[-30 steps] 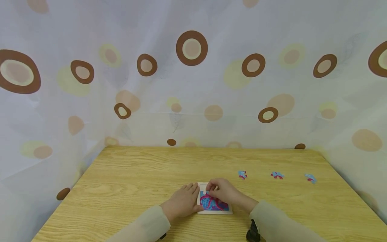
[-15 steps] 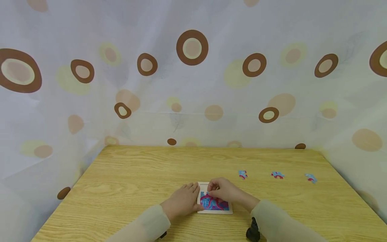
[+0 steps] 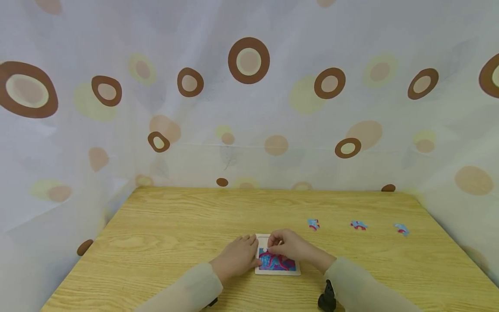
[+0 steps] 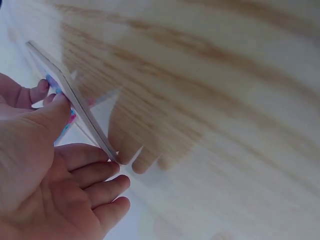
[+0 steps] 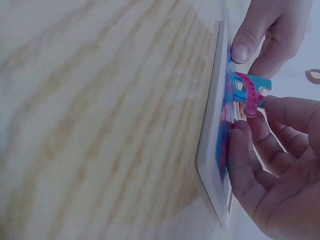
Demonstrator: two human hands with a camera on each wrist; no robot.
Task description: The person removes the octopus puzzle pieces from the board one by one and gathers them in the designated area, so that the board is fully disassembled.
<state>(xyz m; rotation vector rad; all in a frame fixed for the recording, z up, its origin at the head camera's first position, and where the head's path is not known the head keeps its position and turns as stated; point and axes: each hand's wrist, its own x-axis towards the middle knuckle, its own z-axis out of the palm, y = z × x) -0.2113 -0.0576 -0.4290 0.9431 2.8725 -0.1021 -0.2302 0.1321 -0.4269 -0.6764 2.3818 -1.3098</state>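
Note:
A shallow white-framed puzzle tray (image 3: 277, 273) lies near the table's front, its lower part filled with a blue, pink and purple picture. My left hand (image 3: 237, 256) lies along the tray's left edge. Its thumb (image 4: 59, 112) rests over the rim and its other fingers are stretched out beside it. My right hand (image 3: 290, 247) is over the tray's upper right, pinching a jigsaw piece (image 5: 248, 90) between thumb and fingertips. That blue piece with a pink band stands tilted up from the picture, one edge right at it. In the head view the fingers mostly hide it.
Three loose jigsaw pieces lie in a spaced row to the right behind the tray: a left one (image 3: 313, 224), a middle one (image 3: 358, 225) and a right one (image 3: 401, 229). A patterned curtain (image 3: 249, 112) encloses the wooden table (image 3: 187, 216) at the back and sides.
My left thumb has slid slightly up the tray's edge. The right fingers have shifted a touch to the right, still pinching the jigsaw piece. The head view has tilted slightly.

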